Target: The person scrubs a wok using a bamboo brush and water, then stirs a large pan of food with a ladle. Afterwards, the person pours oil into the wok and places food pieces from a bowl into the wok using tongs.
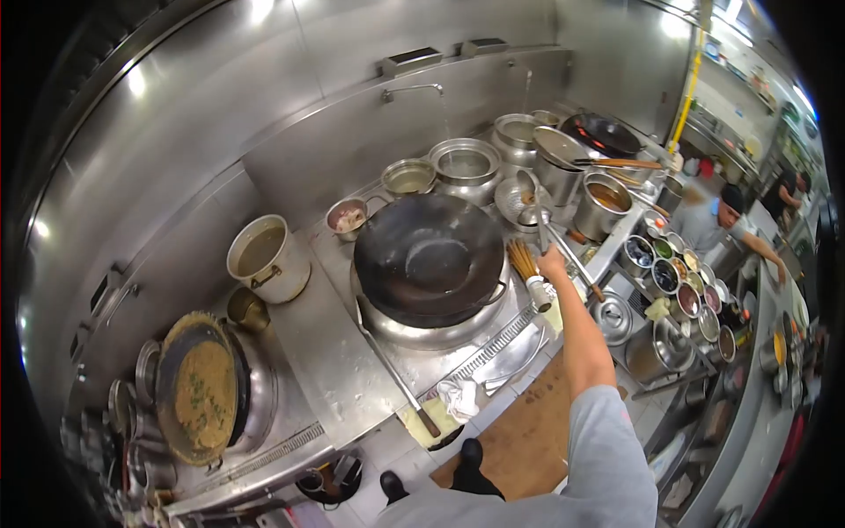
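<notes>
A steel cooking range (pixel 330 370) fills most of the view, seen from above; at its centre sits a large black wok (pixel 431 260), with only a pale smear at the bottom; to the left, a second wok (pixel 167 392) holds something brown flecked with green; between them, farther back, stands a tall steel pot (pixel 286 277) of cloudy liquid; beyond the black wok's right edge rests a perforated strainer (pixel 510 209); a metal ladle (pixel 526 180) lies with its bowl over the strainer and its handle reaching the right hand (pixel 552 262), whose fingers look curled round it, just beside a bamboo brush (pixel 522 256); the left hand is out of view; the step seems to be handling the ladle, though whether taking it up or setting it down cannot be told; moving it would call for a firm grip and clearance from the strainer.
</notes>
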`<action>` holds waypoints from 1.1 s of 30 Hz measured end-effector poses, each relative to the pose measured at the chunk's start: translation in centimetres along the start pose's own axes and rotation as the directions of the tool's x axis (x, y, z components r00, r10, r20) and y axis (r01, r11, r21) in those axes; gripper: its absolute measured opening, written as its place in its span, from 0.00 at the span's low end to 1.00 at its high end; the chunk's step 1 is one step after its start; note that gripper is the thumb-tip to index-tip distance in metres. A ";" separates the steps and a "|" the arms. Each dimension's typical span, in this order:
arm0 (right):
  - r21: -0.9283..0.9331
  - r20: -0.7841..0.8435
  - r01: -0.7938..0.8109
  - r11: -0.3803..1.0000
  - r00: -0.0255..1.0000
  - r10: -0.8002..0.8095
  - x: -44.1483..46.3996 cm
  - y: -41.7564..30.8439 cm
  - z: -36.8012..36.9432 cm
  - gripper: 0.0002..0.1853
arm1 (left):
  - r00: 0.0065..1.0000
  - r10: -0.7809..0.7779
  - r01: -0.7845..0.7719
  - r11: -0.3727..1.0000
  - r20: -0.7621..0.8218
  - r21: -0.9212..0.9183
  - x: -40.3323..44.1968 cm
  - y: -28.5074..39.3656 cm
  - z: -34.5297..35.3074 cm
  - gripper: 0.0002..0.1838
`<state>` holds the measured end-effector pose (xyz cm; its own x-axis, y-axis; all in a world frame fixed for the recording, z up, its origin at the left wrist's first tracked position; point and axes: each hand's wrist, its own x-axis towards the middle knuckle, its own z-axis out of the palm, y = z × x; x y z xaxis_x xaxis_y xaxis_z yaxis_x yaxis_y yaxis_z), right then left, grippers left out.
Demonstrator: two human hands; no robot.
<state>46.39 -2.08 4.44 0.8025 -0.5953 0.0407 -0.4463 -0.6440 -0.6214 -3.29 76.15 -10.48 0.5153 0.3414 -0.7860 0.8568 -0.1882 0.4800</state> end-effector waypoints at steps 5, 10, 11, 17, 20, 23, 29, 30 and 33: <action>0.425 0.058 -0.084 0.901 0.996 0.066 0.7 -3.8 0.3 0.19 | 0.986 -0.154 0.149 0.985 -0.056 -0.082 -4.2 -7.6 -1.8 0.18; 0.946 0.324 -0.281 0.161 0.845 -0.425 -12.0 -17.3 -3.8 0.06 | 0.979 -0.179 0.205 0.790 0.102 -0.579 -6.0 -21.4 -1.2 0.18; 0.948 0.318 -0.267 0.173 0.816 -0.483 -15.4 -19.7 -3.9 0.16 | 0.988 -0.152 0.144 0.955 -0.014 -0.259 -6.1 -21.2 0.4 0.21; 0.647 0.688 -0.620 0.443 0.227 -0.689 -33.5 -30.0 2.9 0.18 | 0.976 0.029 -0.083 0.966 -0.216 -0.245 -4.8 -15.8 0.1 0.20; 0.413 0.812 -0.636 0.652 -0.067 -0.580 -42.9 -36.2 6.3 0.20 | 0.885 0.150 -0.370 0.802 -0.442 -0.469 -6.6 -8.2 -3.9 0.19; 0.275 0.825 -0.653 0.706 -0.217 -0.522 -51.2 -39.9 13.4 0.06 | 0.811 0.330 -0.571 0.626 -0.483 -0.531 -13.2 3.6 -7.4 0.19; 0.258 0.628 -0.660 0.705 -0.440 -0.641 -60.2 -38.7 17.0 0.14 | 0.223 0.974 -0.567 0.151 0.026 -0.810 -24.9 14.9 -7.0 0.19; 0.320 0.666 -0.503 0.803 -0.484 -0.568 -59.8 -37.5 16.5 0.17 | 0.099 0.985 -0.463 0.169 0.139 -0.870 -26.1 15.6 -6.5 0.16; 0.677 0.617 0.109 0.728 -0.623 -0.480 -57.4 -30.5 18.0 0.24 | -0.076 0.922 -0.375 0.327 0.381 -0.867 -27.1 17.5 -4.4 0.17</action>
<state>21.04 60.38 7.00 -0.0414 0.9769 -0.2097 0.0311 -0.2085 -0.9775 -2.37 67.69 20.97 0.7564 -0.5500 0.3541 0.0732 0.6091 0.7897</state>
